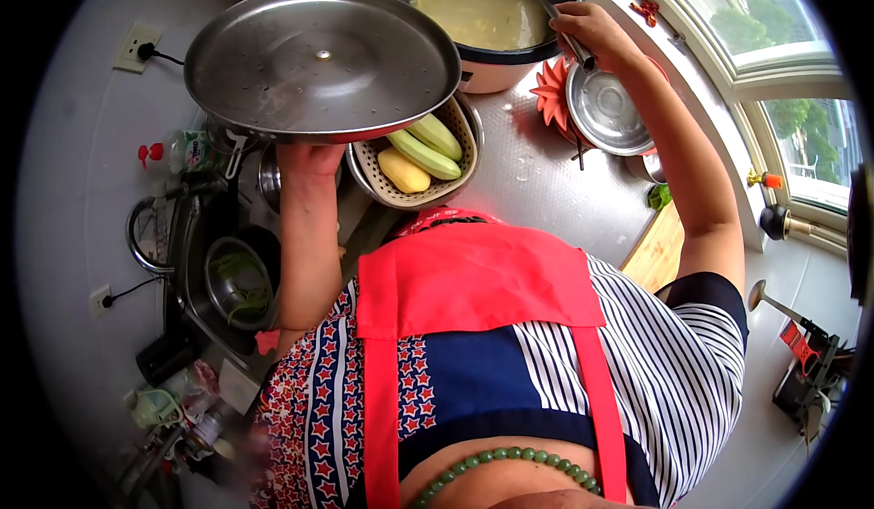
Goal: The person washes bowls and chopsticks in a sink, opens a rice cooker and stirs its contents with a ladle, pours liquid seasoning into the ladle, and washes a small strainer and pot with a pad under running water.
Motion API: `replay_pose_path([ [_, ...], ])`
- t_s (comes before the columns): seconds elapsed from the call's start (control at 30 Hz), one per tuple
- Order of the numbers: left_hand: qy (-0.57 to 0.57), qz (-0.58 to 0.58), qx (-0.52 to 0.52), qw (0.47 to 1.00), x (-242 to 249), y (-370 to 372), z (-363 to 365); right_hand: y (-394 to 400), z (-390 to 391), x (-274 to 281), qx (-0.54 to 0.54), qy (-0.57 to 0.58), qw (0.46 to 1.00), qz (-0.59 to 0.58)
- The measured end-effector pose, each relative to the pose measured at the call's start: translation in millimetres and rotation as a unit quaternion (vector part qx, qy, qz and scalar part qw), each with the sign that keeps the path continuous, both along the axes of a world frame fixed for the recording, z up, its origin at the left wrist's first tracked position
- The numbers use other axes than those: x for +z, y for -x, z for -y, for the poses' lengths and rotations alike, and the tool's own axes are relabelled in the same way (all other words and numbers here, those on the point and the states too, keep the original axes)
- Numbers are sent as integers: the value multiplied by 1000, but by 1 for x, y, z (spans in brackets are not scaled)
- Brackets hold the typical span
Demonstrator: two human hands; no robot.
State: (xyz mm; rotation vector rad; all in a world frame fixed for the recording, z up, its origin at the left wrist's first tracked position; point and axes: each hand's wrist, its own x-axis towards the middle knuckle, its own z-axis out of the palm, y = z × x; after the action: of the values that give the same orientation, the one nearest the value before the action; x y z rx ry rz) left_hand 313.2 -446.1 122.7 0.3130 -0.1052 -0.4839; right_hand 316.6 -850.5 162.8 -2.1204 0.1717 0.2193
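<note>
Green beads (510, 459) and a red apron (473, 281) lie nearest, while the left hand (309, 158) grips the steel lid (320, 61) lifted aside, and the right hand (587, 28), fingers closed on a ladle (566, 31), reaches into the open pot (487, 13) on the table (546, 181).

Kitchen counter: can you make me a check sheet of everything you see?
Surface: steel counter, bare in the middle.
Job's things: big metal lid held up; cooker pot full of pale yellow liquid; utensil handle dipping into it.
Clutter: basket of peeled vegetables, small steel lid, sink bowl with greens, bottles.
Hands: left hand grips the big lid; right hand grips the utensil.
Cables: plug in wall socket.
Surroundings: window with trees outside.
</note>
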Motion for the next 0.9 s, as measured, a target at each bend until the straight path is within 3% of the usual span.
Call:
replay_pose_path([
  [0.07,2,4,3,1000,-6,-2,-4,2,2,1,10,-200,980,1],
  [0.17,11,15,-4,1000,-7,-2,-5,12,-16,31,-177,-318,920,-144],
  [0.2,8,20,-9,1000,-7,-2,-5,10,-13,24,-194,-382,889,-162],
  [0.3,-7,9,7,1000,-4,-1,-3,8,-9,11,-151,-583,753,-263],
  [0.37,-25,0,24,999,-5,0,-3,5,-3,-7,-113,-721,608,-312],
  [0.53,-5,32,9,999,-8,-2,-6,26,-9,-13,-134,-823,459,-307],
  [0.67,-18,19,20,999,-3,1,-6,50,-5,0,-167,-840,442,-267],
  [0.77,-42,25,23,999,-2,-1,-5,50,-4,4,-151,-840,463,-240],
  [0.9,-55,32,20,998,-4,-4,-1,39,-9,-3,-141,-844,445,-265],
])
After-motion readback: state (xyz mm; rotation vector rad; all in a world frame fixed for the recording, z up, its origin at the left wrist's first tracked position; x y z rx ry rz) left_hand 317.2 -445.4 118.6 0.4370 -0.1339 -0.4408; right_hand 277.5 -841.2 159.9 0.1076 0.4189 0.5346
